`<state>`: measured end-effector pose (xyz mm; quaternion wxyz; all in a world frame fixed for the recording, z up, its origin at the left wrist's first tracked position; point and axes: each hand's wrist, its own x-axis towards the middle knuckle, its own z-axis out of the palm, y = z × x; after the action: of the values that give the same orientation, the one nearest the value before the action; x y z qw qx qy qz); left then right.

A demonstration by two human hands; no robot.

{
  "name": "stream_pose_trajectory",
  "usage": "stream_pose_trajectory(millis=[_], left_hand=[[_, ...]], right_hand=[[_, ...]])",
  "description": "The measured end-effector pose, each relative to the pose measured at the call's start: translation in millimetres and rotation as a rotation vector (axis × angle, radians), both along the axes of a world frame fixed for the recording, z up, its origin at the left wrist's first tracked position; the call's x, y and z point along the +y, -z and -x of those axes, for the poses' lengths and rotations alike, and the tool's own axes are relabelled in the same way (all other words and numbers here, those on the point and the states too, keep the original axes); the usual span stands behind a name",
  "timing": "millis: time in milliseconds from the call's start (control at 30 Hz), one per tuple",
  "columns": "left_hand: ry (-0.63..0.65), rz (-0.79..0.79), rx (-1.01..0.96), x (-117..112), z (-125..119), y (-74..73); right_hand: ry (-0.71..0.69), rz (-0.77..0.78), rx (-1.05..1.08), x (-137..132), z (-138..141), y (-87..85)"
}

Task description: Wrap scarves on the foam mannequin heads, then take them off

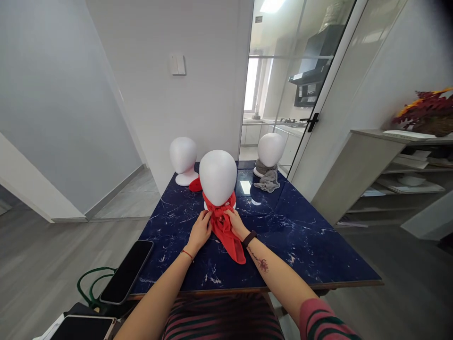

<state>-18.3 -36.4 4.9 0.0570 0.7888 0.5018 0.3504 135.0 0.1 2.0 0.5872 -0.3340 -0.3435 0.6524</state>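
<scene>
A white foam mannequin head (217, 177) stands in the middle of the dark blue marble table (300, 245). A red scarf (226, 231) is wrapped round its neck, its ends hanging toward me on the tabletop. My left hand (201, 230) pinches the scarf at the knot on the left side. My right hand (236, 223), with a black wristband, grips the scarf on the right side. Both hands have their fingers closed on the fabric.
A bare white head (183, 158) stands at the back left with a red cloth (195, 184) beside it. Another head (271, 150) at the back right wears a grey scarf (268, 178). A black phone (126, 271) lies over the table's left front corner. Shelves (406, 174) stand to the right.
</scene>
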Motion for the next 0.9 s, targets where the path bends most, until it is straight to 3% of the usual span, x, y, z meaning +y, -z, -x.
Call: stream_pose_trajectory(millis=[267,500,800,900], left_hand=[[-0.038,-0.13,0.285,34,-8,-5.2],[-0.05,-0.088,0.191,32,-3,-7.9],[-0.117,-0.072,-0.037,42,4,0.6],[-0.166,-0.069,-0.04,41,5,0.2]], right_hand=[[0.122,-0.022,0.031,4,-3,-1.6],[0.123,0.005,0.069,9,-5,-9.8],[-0.035,0.081,0.175,18,-23,-13.8],[0.015,0.041,0.157,24,-34,-15.8]])
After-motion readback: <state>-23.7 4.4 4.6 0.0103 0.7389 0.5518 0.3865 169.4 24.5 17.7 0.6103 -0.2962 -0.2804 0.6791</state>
